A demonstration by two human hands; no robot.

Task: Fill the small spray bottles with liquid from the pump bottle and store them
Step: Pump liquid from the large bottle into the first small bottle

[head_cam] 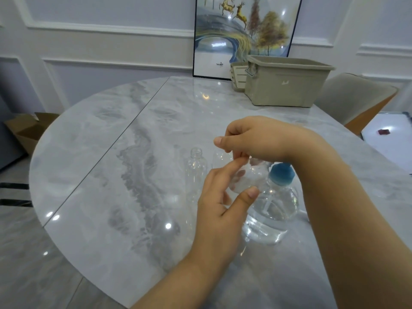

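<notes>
On the marble tabletop (100,175) the left hand (223,204) grips a small clear spray bottle (249,177), thumb and fingers curled round its body, just above the near middle of the table. The right hand (252,139) comes in from the right and pinches at the top of that bottle; what it pinches is too blurred to tell. Just left stands another small spray bottle (196,168), upright with its neck uncapped. Just right, under the right wrist, sits the pump bottle (274,204) with a blue top, partly filled with clear liquid. At the far right edge sits a beige storage bin (287,83), in front of a framed picture (243,30)
</notes>
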